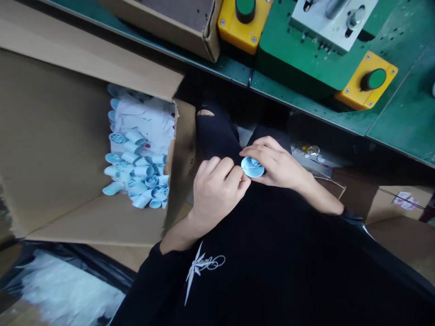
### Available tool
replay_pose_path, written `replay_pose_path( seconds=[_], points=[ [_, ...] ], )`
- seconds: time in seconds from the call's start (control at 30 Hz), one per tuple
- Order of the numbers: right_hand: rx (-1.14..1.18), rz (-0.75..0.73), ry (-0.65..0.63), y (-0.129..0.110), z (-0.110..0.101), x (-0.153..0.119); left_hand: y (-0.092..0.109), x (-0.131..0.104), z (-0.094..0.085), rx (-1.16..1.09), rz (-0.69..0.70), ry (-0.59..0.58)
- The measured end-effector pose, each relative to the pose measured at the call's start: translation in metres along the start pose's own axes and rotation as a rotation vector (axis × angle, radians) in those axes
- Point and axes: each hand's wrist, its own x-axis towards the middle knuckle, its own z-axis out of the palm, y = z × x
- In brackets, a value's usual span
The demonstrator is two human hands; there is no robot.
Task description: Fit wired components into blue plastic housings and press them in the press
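A light blue plastic cup-shaped part (252,169) is held over my lap, its open end turned up toward me. My right hand (277,164) wraps its fingers around the far and right side of it. At the rim's left edge, my left hand (217,190) is closed in a pinch. A thin pale line crosses the cup's opening toward those fingertips, but what they grip is too small to make out. Many similar light blue parts (144,172) lie heaped in a cardboard box (61,149) to my left, beside a crumpled whitish sheet (146,122).
A green workbench (401,117) runs across the top, carrying a metal fixture (335,20) and two yellow button boxes (369,81). Another carton (170,27) stands on the bench. White plastic bagging (68,290) lies at lower left, and more cardboard (401,240) sits to the right.
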Motion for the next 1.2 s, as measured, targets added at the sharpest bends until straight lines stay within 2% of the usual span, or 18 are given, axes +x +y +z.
replay_pose_path(
  seconds=[0.23, 0.43, 0.63, 0.73, 0.87, 1.03, 1.1, 1.2],
  points=[
    [-0.003, -0.018, -0.039, -0.001, 0.006, 0.002, 0.006, 0.002, 0.006, -0.012, 0.014, -0.05],
    [-0.006, -0.004, -0.105, 0.002, 0.006, 0.0, 0.001, 0.003, 0.01, -0.046, -0.013, -0.116],
    [0.03, 0.029, -0.025, 0.003, 0.011, -0.003, -0.005, -0.006, 0.015, -0.217, 0.03, -0.15],
    [0.064, 0.065, -0.031, 0.003, 0.018, -0.009, -0.009, -0.012, 0.021, -0.316, 0.012, -0.108],
    [0.141, 0.093, 0.019, 0.003, 0.033, -0.016, -0.016, -0.015, 0.033, -0.378, -0.064, -0.017],
    [0.164, 0.104, 0.084, 0.005, 0.049, -0.017, -0.022, -0.017, 0.045, -0.51, -0.218, -0.185],
    [0.141, 0.104, 0.085, 0.006, 0.052, -0.018, -0.02, -0.02, 0.05, -0.544, -0.259, -0.203],
    [0.067, 0.114, 0.11, 0.008, 0.055, -0.018, -0.015, -0.024, 0.061, -0.624, -0.357, -0.045]
  ],
)
